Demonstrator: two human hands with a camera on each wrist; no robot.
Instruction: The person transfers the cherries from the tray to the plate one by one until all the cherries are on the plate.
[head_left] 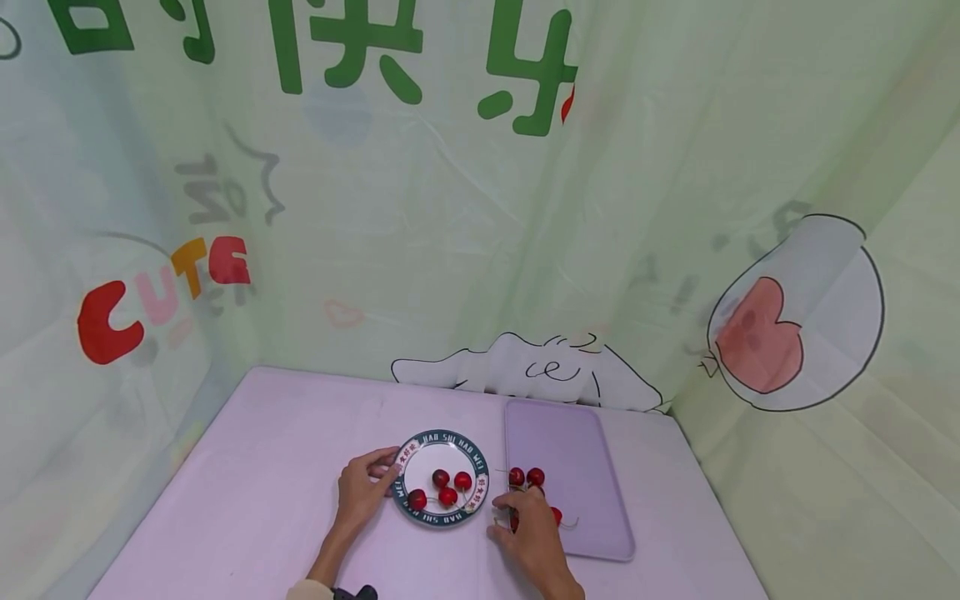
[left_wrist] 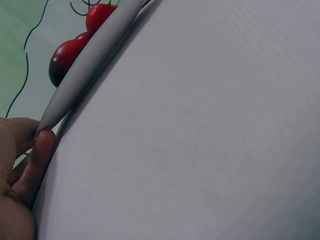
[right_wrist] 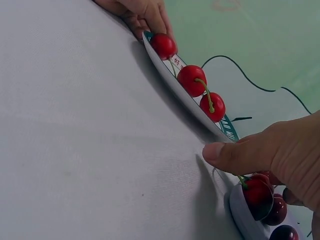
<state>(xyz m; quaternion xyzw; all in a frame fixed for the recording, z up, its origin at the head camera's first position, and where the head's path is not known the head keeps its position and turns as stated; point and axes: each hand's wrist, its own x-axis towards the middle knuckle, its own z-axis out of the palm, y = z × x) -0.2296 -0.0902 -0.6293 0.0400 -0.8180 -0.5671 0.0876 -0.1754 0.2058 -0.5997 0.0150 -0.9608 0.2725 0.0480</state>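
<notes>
My left hand (head_left: 362, 492) holds the left rim of a round plate (head_left: 431, 457), which has a dark green lettered border. Several red cherries (head_left: 462, 481) with green stems lie on the plate's lower half. Over the left edge of a lilac tray (head_left: 566, 442) is my right hand (head_left: 531, 533), thumb and fingers apart. Close beneath it in the right wrist view, a dark red cherry (right_wrist: 257, 197) sits at the tray's edge, its stem near the thumb. More cherries (head_left: 535, 477) lie around that hand, partly hidden by it.
A pale pinkish cloth covers the table (head_left: 300, 450). The tray stands right of the plate with a narrow gap between them. Behind the table hangs a printed curtain (head_left: 450, 250) with green characters and cartoon drawings, and it continues along both sides.
</notes>
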